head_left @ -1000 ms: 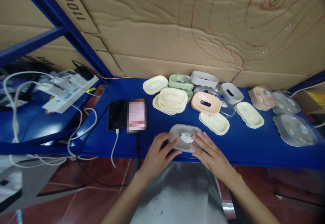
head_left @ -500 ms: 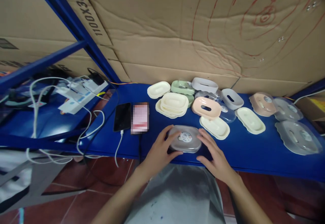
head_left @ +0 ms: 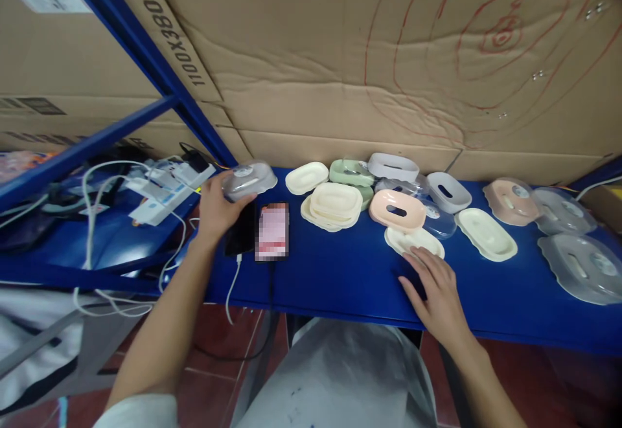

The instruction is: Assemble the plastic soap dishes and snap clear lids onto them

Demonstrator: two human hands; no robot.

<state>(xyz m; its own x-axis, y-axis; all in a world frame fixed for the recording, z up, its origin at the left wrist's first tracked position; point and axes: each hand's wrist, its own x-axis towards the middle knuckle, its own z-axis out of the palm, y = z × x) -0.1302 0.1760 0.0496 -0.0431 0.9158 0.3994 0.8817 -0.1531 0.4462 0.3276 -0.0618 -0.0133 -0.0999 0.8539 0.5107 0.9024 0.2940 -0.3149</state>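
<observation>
Left hand [head_left: 216, 206] raised over the far-left end of the blue shelf [head_left: 340, 272], fingers curled round a clear lidded soap box [head_left: 249, 180] with a small sticker on top — box gripped at its left edge, held just above the black phone [head_left: 238, 234] and close to the blue upright. Second phone [head_left: 273, 230] lying flat just beside the black one, screen lit, a white cable [head_left: 232, 285] trailing off the shelf edge below.

Right hand [head_left: 432, 285] spread flat and open on the shelf, palm down, holding nothing; fingertips at or just touching the near rim of a cream tray [head_left: 413, 241] — contact hard to make out from this angle.

Behind that tray, a pink soap dish [head_left: 396, 210], with a stack of cream trays [head_left: 334, 204] to its left and a green dish [head_left: 350, 172] farther back. Single cream tray [head_left: 486, 234] off to the right, then grey translucent lids [head_left: 578, 267] near the shelf's right end. White power strip [head_left: 165, 188] with tangled cords on the lower surface at left. Cardboard wall [head_left: 389, 59] behind, marked with red scribbles.
</observation>
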